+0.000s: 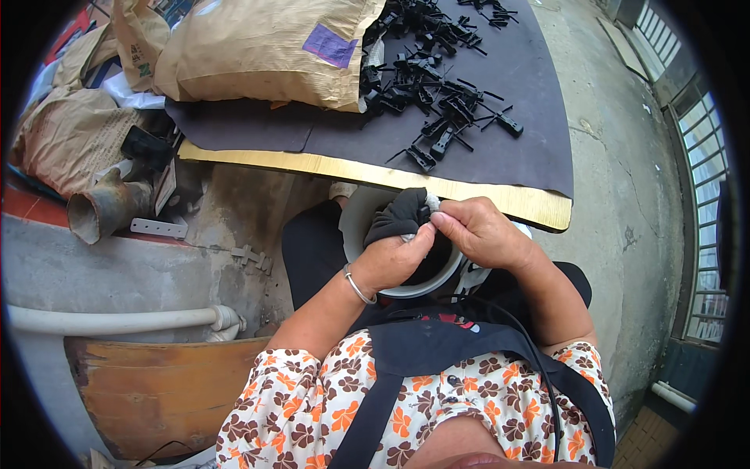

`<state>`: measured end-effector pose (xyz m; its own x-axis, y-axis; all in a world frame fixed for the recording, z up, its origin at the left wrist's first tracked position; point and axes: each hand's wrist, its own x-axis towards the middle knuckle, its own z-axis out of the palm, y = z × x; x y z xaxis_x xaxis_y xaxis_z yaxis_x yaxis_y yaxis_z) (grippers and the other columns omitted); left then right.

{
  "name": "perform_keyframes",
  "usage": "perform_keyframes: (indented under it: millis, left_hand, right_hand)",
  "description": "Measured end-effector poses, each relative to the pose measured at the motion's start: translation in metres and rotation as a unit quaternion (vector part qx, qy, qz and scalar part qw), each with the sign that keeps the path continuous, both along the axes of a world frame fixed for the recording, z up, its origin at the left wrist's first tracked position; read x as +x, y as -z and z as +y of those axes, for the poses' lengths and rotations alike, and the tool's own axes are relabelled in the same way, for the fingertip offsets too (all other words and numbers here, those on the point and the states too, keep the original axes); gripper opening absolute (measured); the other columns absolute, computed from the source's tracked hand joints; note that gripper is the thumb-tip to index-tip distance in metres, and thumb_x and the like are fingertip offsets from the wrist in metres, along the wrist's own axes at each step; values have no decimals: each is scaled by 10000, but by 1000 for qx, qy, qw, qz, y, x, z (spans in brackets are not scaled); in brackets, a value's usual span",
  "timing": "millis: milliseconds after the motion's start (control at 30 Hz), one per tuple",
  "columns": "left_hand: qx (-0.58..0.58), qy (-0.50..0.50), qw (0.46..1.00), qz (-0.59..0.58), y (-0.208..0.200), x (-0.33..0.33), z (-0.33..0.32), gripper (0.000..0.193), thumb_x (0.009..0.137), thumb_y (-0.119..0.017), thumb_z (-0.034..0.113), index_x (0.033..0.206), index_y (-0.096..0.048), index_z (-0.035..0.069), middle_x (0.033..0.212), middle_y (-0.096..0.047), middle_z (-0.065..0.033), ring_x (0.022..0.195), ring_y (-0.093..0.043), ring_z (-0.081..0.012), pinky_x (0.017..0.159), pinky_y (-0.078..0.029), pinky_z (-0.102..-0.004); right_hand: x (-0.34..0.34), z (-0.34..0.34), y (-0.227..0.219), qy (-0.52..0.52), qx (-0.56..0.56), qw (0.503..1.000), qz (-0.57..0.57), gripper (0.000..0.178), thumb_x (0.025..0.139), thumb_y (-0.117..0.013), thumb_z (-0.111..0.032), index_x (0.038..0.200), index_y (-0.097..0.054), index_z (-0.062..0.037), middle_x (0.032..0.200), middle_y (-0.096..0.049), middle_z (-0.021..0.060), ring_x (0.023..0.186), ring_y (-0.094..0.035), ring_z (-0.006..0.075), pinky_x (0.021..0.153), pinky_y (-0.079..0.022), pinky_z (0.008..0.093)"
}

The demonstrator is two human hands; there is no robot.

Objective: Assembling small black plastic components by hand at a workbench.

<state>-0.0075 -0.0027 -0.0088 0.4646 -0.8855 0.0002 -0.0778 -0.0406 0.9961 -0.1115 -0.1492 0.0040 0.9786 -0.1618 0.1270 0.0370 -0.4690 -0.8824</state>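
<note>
Over the bucket (350, 223) between my knees I hold a bunched black cloth-like piece (394, 217) with a pale grey edge. My left hand (397, 258) is closed on its lower side, the thumb pointing at the other hand. The black material hides most of the left fingers. On the right, my right hand (476, 230) pinches the pale edge between thumb and forefinger. Both hands nearly touch, just below the table's near edge. What lies inside the bucket is dark and cannot be made out.
Many small black plastic parts (441, 102) with thin prongs lie heaped on the dark-covered table (516, 168). A large brown paper sack (250, 59) rests beside them. At left are another sack (78, 133), a rusty metal pipe piece (105, 207) and a white pipe (117, 319).
</note>
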Motion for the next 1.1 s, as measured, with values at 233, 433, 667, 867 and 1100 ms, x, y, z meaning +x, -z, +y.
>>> perform_keyframes:
  millis: [233,433,667,867,1100]
  left_hand:
    - [26,-11,952,-305,-3,8,10,244,826,-594,146,1017,-552,1,947,-564,-155,864,-544,-318,794,-442,-365]
    - [61,-19,920,-387,-8,30,21,296,824,-612,210,1060,-607,33,983,-620,-170,899,-595,-323,818,-461,-382]
    - [-56,-110,891,-437,-27,44,19,266,842,-610,106,1097,-600,30,1012,-633,-142,881,-600,-293,799,-469,-337]
    - [25,78,973,-214,-35,41,6,431,881,-593,127,1288,-484,41,949,-638,-52,743,-537,-77,689,-466,-242]
    - [-50,-29,977,-204,-8,15,-11,350,932,-490,153,1251,-484,9,833,-635,-73,662,-574,-121,624,-467,-264]
  right_hand:
    - [9,11,-2,-9,20,998,61,290,916,-501,-226,789,-578,24,672,-565,223,625,-535,382,611,-438,413]
    - [29,-3,6,171,-257,950,-53,235,827,-641,-243,889,-568,-28,674,-589,150,611,-593,330,549,-470,384]
    - [33,-11,16,141,-288,943,-84,276,783,-661,-164,1004,-545,-47,711,-604,128,633,-610,291,570,-481,375]
    - [9,-9,-10,-28,-75,995,-58,279,773,-647,-63,1027,-544,-8,633,-519,102,523,-485,214,501,-384,318]
    - [4,5,-8,-18,-92,967,-236,288,709,-741,-48,936,-565,-24,702,-559,54,521,-482,149,477,-389,241]
